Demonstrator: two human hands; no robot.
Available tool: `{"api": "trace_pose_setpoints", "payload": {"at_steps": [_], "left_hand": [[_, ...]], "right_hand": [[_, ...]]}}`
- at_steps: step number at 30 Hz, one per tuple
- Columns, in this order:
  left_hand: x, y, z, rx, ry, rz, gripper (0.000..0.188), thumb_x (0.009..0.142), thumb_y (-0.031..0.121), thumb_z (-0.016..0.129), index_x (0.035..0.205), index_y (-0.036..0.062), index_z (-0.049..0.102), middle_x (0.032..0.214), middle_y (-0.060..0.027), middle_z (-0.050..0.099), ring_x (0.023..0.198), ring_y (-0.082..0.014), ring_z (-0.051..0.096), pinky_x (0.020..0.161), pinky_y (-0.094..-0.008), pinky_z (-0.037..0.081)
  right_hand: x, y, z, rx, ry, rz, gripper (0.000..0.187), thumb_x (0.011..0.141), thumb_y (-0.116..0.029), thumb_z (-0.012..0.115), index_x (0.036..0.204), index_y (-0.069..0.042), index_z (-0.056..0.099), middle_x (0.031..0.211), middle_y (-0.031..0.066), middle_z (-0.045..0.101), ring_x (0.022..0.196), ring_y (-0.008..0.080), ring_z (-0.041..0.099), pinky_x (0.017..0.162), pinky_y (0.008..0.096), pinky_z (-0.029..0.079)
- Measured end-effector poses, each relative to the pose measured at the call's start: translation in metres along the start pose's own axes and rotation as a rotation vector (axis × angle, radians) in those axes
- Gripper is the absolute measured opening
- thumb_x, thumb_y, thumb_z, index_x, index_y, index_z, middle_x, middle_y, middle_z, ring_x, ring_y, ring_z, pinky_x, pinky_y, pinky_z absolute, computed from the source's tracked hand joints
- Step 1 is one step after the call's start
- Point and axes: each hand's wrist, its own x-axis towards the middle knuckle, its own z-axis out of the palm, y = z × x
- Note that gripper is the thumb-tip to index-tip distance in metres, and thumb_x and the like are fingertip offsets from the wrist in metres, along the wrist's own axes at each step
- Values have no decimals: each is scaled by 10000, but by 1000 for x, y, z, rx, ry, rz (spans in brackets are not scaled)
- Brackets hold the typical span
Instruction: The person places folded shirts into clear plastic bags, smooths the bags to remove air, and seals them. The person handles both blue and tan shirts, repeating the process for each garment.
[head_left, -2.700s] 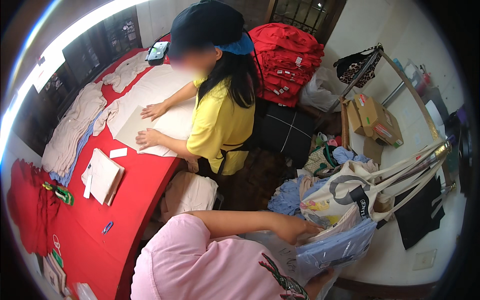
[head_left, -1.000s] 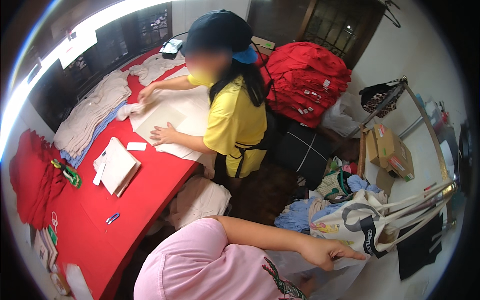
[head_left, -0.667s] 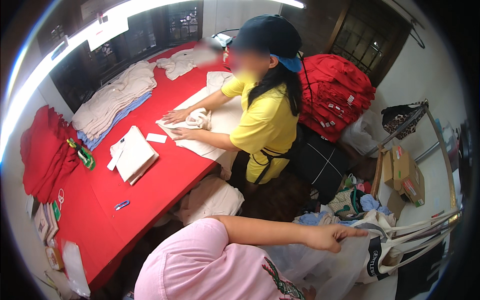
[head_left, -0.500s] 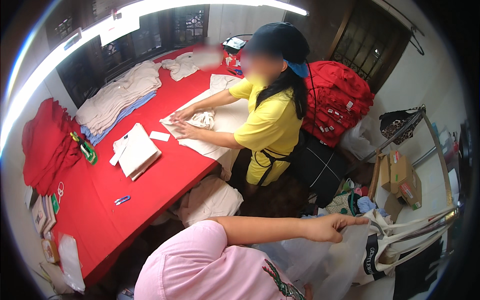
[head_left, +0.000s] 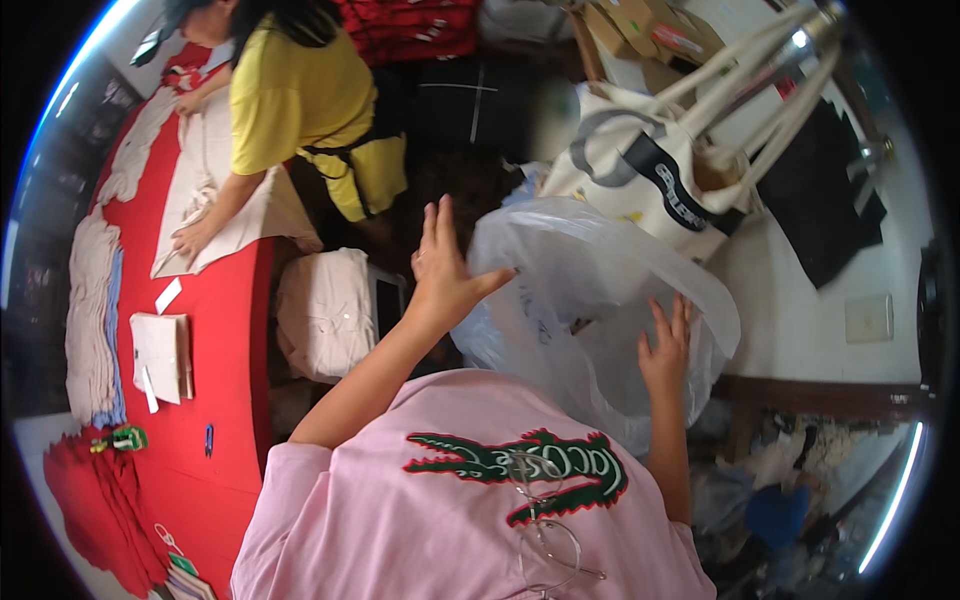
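Observation:
A large translucent plastic bag (head_left: pixel 560 232) is spread open in front of me, its mouth facing up. My left hand (head_left: pixel 445 275) is raised at the bag's left edge, fingers stretched out and thumb pointing toward the bag, gripping nothing. On the other side, my right hand (head_left: pixel 668 350) has its fingers spread and lies against the plastic near the bag's right rim; whether it touches the inside or the outside, I cannot tell. Just beyond the bag, a cream tote bag (head_left: pixel 610 165) with a black band hangs by its handles from a metal rail.
At the left, a person in yellow (head_left: pixel 290 110) handles cream cloth (head_left: pixel 225 150) on a red table (head_left: pixel 230 340). A folded cream bundle (head_left: pixel 325 315) sits low beside the table. Cardboard boxes (head_left: pixel 660 35) stand at the back; black cloth (head_left: pixel 820 200) hangs at the right.
My view has swung right and down toward the bag. My left hand, earlier pinching near the bag's rim, has let go and spread its fingers. My right hand is now visible.

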Motion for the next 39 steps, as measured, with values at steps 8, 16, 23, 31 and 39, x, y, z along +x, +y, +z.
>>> {"api": "trace_pose_setpoints", "payload": {"at_steps": [8, 16, 23, 31, 39], "left_hand": [[-66, -67, 43, -291, -765, -245, 613, 1041, 463, 658, 1461, 20, 600, 1370, -213, 679, 1278, -341, 635, 1088, -414, 492], [-51, 93, 82, -613, -974, 195, 447, 1109, 409, 590, 1301, 26, 718, 1206, -84, 746, 1114, -191, 653, 1008, -382, 521], [-101, 68, 100, -740, -1040, 187, 415, 1089, 383, 642, 1257, 7, 698, 1226, -84, 728, 1174, -182, 632, 1057, -376, 486], [-205, -139, -25, -618, -311, -370, 337, 1041, 304, 690, 1257, 50, 739, 1204, -54, 747, 1161, -168, 666, 1047, -350, 513], [-467, -254, -191, -773, 1184, -745, 159, 1045, 174, 609, 1147, 68, 670, 1058, -44, 744, 899, -127, 687, 775, -297, 526]], "right_hand": [[-68, -25, 4, 152, -50, -53, 676, 880, -297, 830, 1453, -17, 605, 1549, 278, 511, 1372, 529, 512, 1158, 568, 414], [-74, -82, 11, 308, 204, -128, 1097, 758, -546, 918, 1563, 14, 427, 1599, 301, 449, 1399, 480, 505, 1153, 554, 413], [-93, 24, 102, 453, 47, 221, 607, 1071, -335, 577, 1556, 6, 442, 1565, 216, 522, 1385, 376, 549, 1166, 470, 438], [1, -50, 75, 357, 110, -88, 582, 1083, -315, 547, 1557, 5, 441, 1574, 223, 508, 1399, 385, 531, 1174, 480, 428], [53, -256, 111, 563, -87, -650, 557, 1094, -296, 516, 1557, 4, 440, 1583, 230, 495, 1414, 394, 512, 1182, 490, 418]]}}
